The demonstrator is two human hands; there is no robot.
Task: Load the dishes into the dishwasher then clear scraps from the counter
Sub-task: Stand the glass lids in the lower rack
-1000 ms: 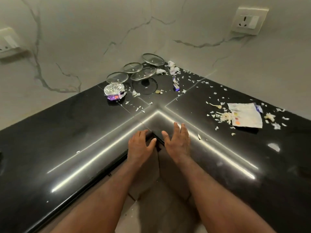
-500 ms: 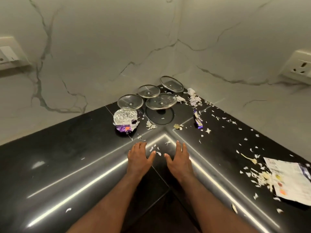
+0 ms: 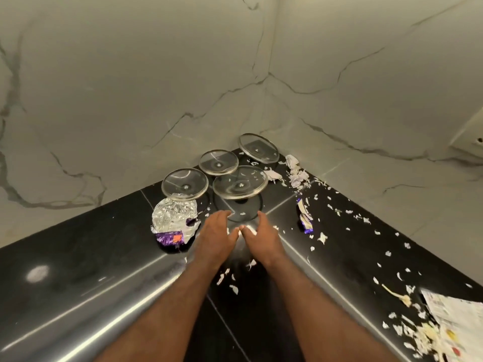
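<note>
Head cam: my left hand [image 3: 215, 236] and right hand [image 3: 266, 236], fingers [image 3: 220, 218] loosely apart and holding nothing, sit just short of the nearest upside-down glass [image 3: 240, 185], with three other glasses [image 3: 219, 162] crowded just beyond, so a sloppy grab could topple them.

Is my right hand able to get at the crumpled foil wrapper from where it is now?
Probably not directly. The foil wrapper lies beyond the left hand, which sits between it and the right hand. The left hand, right beside the wrapper with nothing between, looks better placed.
</note>
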